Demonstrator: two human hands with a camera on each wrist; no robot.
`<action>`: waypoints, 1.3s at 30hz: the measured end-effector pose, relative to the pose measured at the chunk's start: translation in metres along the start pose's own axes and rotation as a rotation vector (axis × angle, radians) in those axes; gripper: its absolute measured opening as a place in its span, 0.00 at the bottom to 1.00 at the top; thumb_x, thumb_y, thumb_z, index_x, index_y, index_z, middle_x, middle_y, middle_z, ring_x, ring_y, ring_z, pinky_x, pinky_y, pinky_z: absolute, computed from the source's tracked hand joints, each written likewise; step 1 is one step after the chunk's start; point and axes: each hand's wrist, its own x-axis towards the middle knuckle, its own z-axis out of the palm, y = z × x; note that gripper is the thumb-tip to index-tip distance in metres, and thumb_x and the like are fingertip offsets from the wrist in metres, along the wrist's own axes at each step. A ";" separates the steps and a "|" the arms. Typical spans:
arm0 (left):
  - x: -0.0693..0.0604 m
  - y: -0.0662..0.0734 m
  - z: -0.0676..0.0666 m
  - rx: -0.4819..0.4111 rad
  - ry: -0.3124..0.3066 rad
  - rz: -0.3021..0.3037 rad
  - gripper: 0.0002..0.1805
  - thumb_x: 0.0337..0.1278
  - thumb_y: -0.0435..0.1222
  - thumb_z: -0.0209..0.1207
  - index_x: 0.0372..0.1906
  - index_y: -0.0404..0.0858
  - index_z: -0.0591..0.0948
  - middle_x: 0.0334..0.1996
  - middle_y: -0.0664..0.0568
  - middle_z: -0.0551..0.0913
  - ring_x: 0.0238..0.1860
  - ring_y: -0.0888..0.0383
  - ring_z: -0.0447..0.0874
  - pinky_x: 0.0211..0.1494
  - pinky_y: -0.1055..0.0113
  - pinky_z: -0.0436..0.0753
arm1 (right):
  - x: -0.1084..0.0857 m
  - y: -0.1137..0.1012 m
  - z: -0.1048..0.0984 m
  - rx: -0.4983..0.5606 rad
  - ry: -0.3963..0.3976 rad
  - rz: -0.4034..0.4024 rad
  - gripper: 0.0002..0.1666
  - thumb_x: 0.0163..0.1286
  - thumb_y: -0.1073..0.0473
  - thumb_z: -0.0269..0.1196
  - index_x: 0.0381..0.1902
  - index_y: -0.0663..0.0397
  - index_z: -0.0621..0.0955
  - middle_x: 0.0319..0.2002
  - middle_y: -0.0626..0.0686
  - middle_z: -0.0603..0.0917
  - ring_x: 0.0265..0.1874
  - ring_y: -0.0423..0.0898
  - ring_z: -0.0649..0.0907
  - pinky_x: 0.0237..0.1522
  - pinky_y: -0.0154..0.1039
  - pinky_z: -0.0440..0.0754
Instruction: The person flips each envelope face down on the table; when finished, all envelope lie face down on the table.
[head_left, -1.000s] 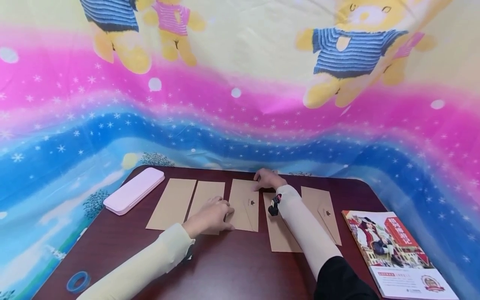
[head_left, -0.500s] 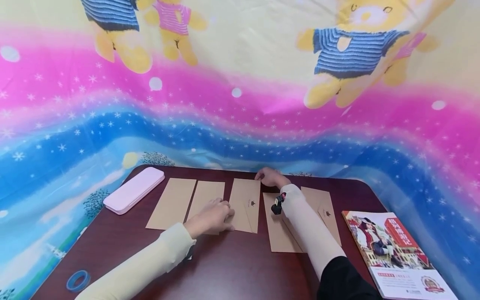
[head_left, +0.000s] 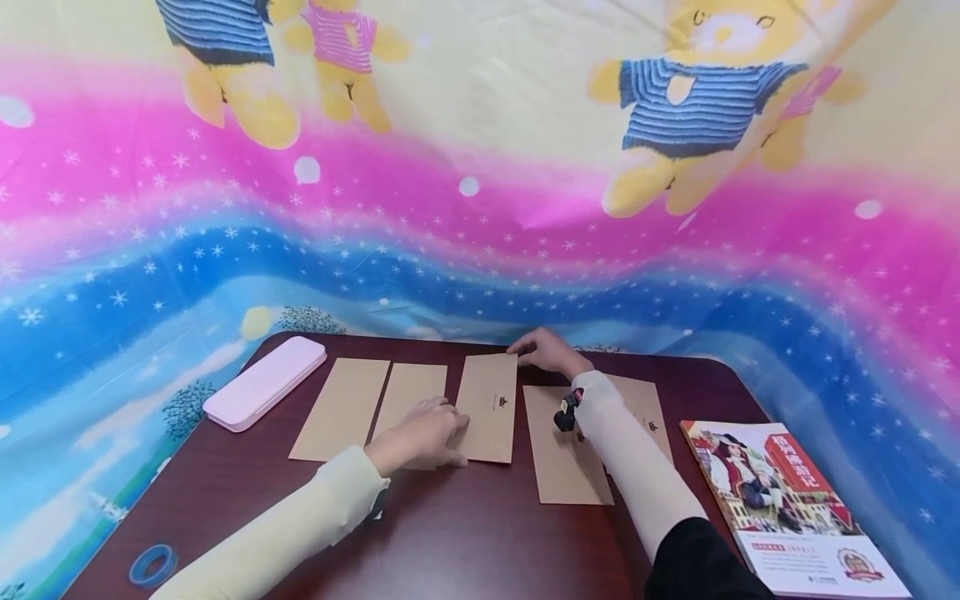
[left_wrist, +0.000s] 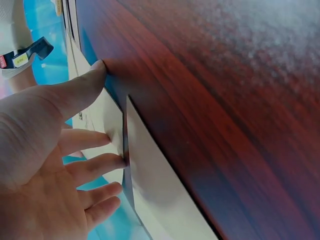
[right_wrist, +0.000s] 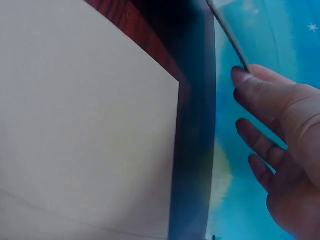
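Several brown envelopes lie in a row across the dark red table. My right hand (head_left: 550, 351) pinches the far right corner of the middle envelope (head_left: 483, 408) between thumb and fingers; in the right wrist view the hand (right_wrist: 295, 125) holds a thin edge (right_wrist: 231, 37). At that envelope's left edge rests my left hand (head_left: 425, 431), fingers spread and thumb out. The left wrist view has the left hand (left_wrist: 55, 145) with its fingertips against an envelope (left_wrist: 114, 120), beside another envelope (left_wrist: 155, 185). A crown mark shows on the middle envelope.
A pink case (head_left: 266, 383) lies at the far left, a blue tape roll (head_left: 153, 566) at the near left. To the right are a book (head_left: 795, 508) and two envelopes, one (head_left: 562, 450) partly under the right forearm. A patterned cloth (head_left: 480, 275) hangs behind the table.
The right hand has raised the middle envelope's far corner slightly, and its diagonal flap line no longer shows. The right forearm has shifted a little right. The left hand is nearly still.
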 end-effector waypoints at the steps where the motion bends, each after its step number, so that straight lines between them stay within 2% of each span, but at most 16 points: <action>1: 0.000 0.000 0.000 -0.006 -0.005 -0.004 0.38 0.55 0.57 0.71 0.64 0.39 0.80 0.60 0.45 0.84 0.71 0.40 0.73 0.76 0.48 0.69 | 0.000 0.000 -0.001 -0.002 -0.001 -0.012 0.16 0.70 0.60 0.69 0.54 0.44 0.89 0.60 0.55 0.86 0.60 0.54 0.83 0.60 0.49 0.82; 6: -0.003 0.001 -0.002 -0.046 -0.017 -0.014 0.44 0.56 0.57 0.71 0.72 0.37 0.74 0.67 0.43 0.80 0.74 0.38 0.69 0.78 0.47 0.66 | 0.004 0.000 -0.006 0.048 0.017 -0.048 0.14 0.71 0.58 0.68 0.52 0.42 0.90 0.58 0.54 0.87 0.58 0.51 0.84 0.54 0.46 0.82; 10: -0.005 0.002 -0.004 -0.084 -0.014 0.003 0.44 0.57 0.56 0.70 0.72 0.35 0.73 0.69 0.44 0.79 0.71 0.42 0.73 0.75 0.49 0.70 | 0.005 0.000 -0.009 0.115 0.039 -0.060 0.12 0.70 0.57 0.69 0.50 0.41 0.90 0.56 0.53 0.88 0.54 0.50 0.85 0.52 0.45 0.81; 14: -0.007 0.005 -0.004 -0.157 -0.031 0.029 0.44 0.60 0.55 0.68 0.74 0.34 0.71 0.67 0.43 0.80 0.67 0.47 0.77 0.71 0.51 0.74 | 0.006 -0.001 -0.010 0.131 0.035 -0.091 0.13 0.72 0.55 0.68 0.52 0.45 0.90 0.56 0.52 0.89 0.57 0.51 0.85 0.59 0.50 0.81; 18: -0.009 0.008 -0.007 -0.206 -0.048 0.041 0.44 0.61 0.54 0.68 0.74 0.33 0.70 0.66 0.43 0.80 0.68 0.47 0.77 0.70 0.51 0.76 | 0.010 -0.006 -0.010 0.177 -0.014 -0.145 0.17 0.74 0.54 0.66 0.57 0.51 0.87 0.57 0.50 0.88 0.63 0.52 0.83 0.67 0.55 0.77; 23: -0.007 0.010 -0.005 -0.217 -0.061 0.065 0.45 0.64 0.54 0.65 0.75 0.30 0.67 0.69 0.42 0.79 0.69 0.48 0.77 0.71 0.54 0.76 | 0.013 -0.015 -0.012 0.268 -0.062 -0.173 0.20 0.74 0.54 0.65 0.60 0.56 0.84 0.56 0.50 0.89 0.62 0.50 0.84 0.70 0.55 0.74; 30: -0.006 0.011 -0.002 -0.241 -0.073 0.060 0.45 0.66 0.55 0.64 0.76 0.30 0.65 0.70 0.42 0.77 0.70 0.50 0.77 0.71 0.55 0.77 | 0.015 -0.028 -0.007 0.372 -0.083 -0.186 0.25 0.75 0.57 0.64 0.66 0.61 0.79 0.61 0.61 0.85 0.62 0.52 0.84 0.71 0.54 0.74; 39: -0.007 0.012 0.000 -0.251 -0.026 0.077 0.46 0.64 0.56 0.64 0.75 0.30 0.67 0.65 0.45 0.82 0.65 0.51 0.82 0.66 0.57 0.80 | 0.019 -0.033 0.000 0.370 -0.086 -0.180 0.27 0.76 0.54 0.63 0.70 0.55 0.77 0.64 0.60 0.83 0.64 0.51 0.83 0.72 0.55 0.73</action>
